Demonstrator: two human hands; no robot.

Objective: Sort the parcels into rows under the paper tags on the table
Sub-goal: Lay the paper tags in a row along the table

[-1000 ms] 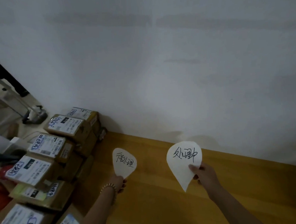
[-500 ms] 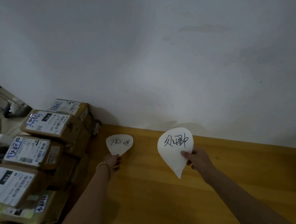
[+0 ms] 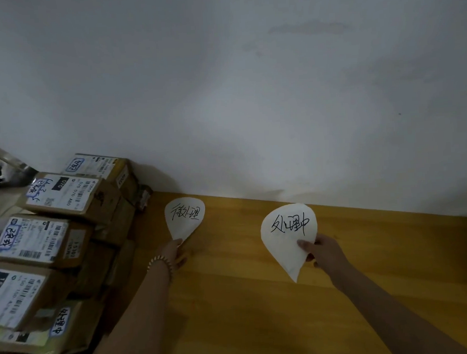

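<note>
Brown cardboard parcels (image 3: pixel 53 242) with white shipping labels, stacked unsorted along the left edge of the yellow wooden table (image 3: pixel 263 325).
Stiff and judged fairly light, each is best gripped across opposite side faces. Both forearms are extended: the pointed end of a limp white teardrop paper tag (image 3: pixel 185 216), laid near the grey-white wall (image 3: pixel 249 93), is pinched by the left hand (image 3: pixel 175 253); a second teardrop tag (image 3: pixel 286 233), seemingly raised, is pinched at its lower edge by the right hand (image 3: pixel 323 252).
</note>
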